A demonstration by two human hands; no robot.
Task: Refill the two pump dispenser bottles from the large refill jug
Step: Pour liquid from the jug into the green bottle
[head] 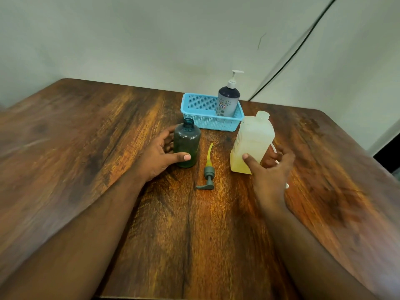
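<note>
- You are working over a wooden table (216,234) that is filling most of the view, with a pale wall rising behind it and a dark cable (303,40) running down that wall.
- Your left hand (158,154) is curling round the green bottle (186,144), thumb across its front near the base and fingers behind it.
- Your right hand (268,167) is reaching in with fingers spread wide; the thumb is touching the lower front of the jug (252,141), and the other fingers are lying behind its handle side, so you cannot tell whether they are gripping.
- The jug is standing slightly tilted, right of centre, uncapped, with yellowish liquid sitting low inside.
- The blue basket (194,113) is sitting at the far edge of the table, just behind the jug and the green bottle.
- The grey bottle (228,100), with its white pump fitted, is standing upright in the basket's right end.
- The green bottle is standing upright with its neck open, just in front of the basket's left end.
- The grey pump (207,172) is lying flat on the table between the green bottle and the jug, its yellow-stained tube pointing away from you.
</note>
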